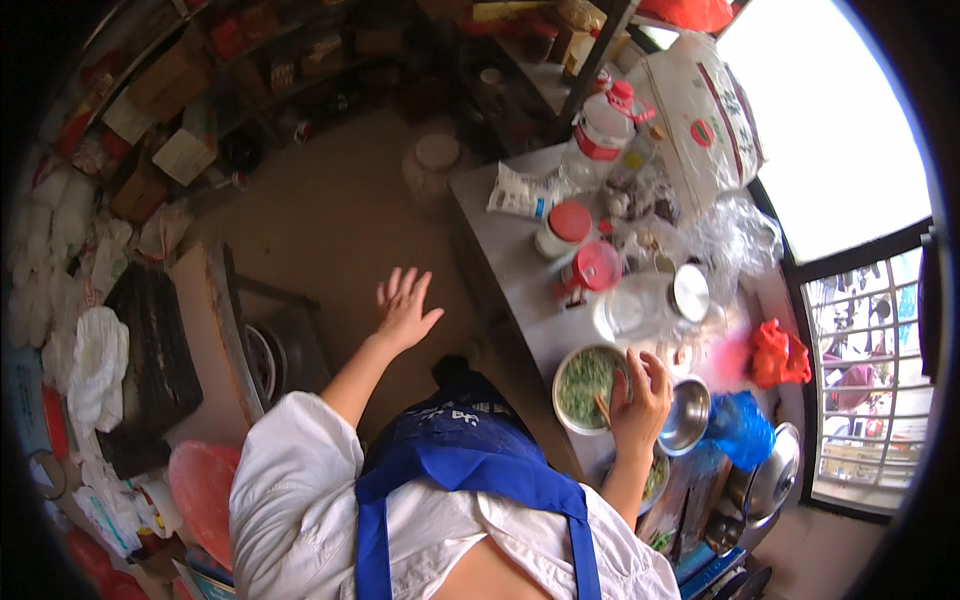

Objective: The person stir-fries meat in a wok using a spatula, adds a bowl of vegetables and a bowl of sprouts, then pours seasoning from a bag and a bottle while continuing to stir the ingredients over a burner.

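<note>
My left hand (405, 308) is held out over the floor to the left of the counter, fingers spread, with nothing in it. My right hand (642, 405) hovers at the right rim of a bowl of chopped greens (588, 385), its thumb and bent fingers apart. A pair of wooden chopsticks (602, 410) leans in the bowl beside the thumb; I see no grip on it. To the right of this hand is a shiny metal bowl (686, 415). Another bowl with greens (655, 478) is partly hidden under my right forearm.
On the counter (515, 270) stand a red-lidded jar (566, 228), a red-topped container (594, 267), a clear jar (640, 305) and a large jug (603, 130). Blue (742, 428) and red (780, 353) plastic bags lie near the window. A wooden-edged table (228, 330) is at left.
</note>
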`<state>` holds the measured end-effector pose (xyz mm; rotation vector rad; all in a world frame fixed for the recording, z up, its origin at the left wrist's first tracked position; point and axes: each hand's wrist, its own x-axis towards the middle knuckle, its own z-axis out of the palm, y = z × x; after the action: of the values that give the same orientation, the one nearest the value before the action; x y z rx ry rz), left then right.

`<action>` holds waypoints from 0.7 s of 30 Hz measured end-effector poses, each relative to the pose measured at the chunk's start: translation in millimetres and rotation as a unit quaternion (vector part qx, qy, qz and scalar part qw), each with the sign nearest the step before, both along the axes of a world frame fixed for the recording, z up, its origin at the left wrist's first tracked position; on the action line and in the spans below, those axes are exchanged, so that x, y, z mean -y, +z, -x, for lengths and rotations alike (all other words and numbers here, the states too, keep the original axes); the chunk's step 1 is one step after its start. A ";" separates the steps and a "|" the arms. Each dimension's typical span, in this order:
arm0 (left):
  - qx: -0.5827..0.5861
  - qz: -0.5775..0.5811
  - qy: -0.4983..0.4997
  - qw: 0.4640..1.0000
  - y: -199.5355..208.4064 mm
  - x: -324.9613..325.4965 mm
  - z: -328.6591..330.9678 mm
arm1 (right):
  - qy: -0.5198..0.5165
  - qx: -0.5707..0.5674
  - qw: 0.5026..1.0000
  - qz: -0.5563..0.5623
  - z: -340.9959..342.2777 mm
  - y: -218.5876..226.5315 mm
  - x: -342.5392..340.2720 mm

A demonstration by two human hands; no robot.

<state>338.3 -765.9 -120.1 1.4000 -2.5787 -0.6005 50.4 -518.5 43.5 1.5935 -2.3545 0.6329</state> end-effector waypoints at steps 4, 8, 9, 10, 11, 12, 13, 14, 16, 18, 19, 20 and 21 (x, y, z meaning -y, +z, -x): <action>-0.270 -0.059 -0.061 0.959 14.1 141.9 92.1 | -0.047 -0.022 0.999 -0.001 17.7 13.3 81.0; -0.470 -0.229 -0.097 0.847 20.8 285.1 237.8 | -0.081 0.032 0.996 0.019 6.7 30.1 136.0; -0.517 -0.220 -0.095 0.822 18.1 324.7 279.9 | -0.097 0.048 0.994 0.008 1.9 32.4 145.7; -0.515 -0.198 -0.096 0.828 24.3 362.3 323.6 | -0.128 0.050 0.990 -0.002 -1.4 30.6 150.8; -0.512 -0.175 -0.098 0.835 31.8 399.3 365.3 | -0.161 0.055 0.985 -0.010 -5.7 28.2 155.6; -0.498 -0.142 -0.065 0.853 34.7 437.7 407.1 | -0.201 0.039 0.978 -0.023 -11.9 28.8 159.4; -0.482 -0.110 -0.036 0.868 35.8 469.2 446.5 | -0.245 0.025 0.969 -0.037 -17.3 27.6 163.6; -0.460 -0.086 -0.031 0.883 37.8 482.2 481.1 | -0.307 0.011 0.950 -0.051 -28.7 20.0 164.9; -0.420 0.023 0.010 0.907 41.0 531.6 545.2 | -0.414 0.044 0.907 -0.059 -55.4 17.4 180.4; -0.338 0.104 0.033 0.935 17.4 546.1 585.6 | -0.501 0.091 0.859 -0.049 -87.3 12.6 196.1; -0.294 0.124 0.016 0.948 20.3 551.1 597.5 | -0.522 0.108 0.843 -0.070 -94.6 17.2 214.5; -0.266 0.091 -0.012 0.960 22.0 562.4 601.5 | -0.508 0.100 0.851 -0.084 -94.4 21.7 230.0; -0.234 0.060 -0.035 0.970 21.6 577.3 600.6 | -0.489 0.094 0.861 -0.100 -90.5 26.4 244.7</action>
<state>-262.4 -1343.2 -98.5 0.9885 -2.2482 -0.6754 140.9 -763.2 69.9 0.1987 -2.9708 0.3022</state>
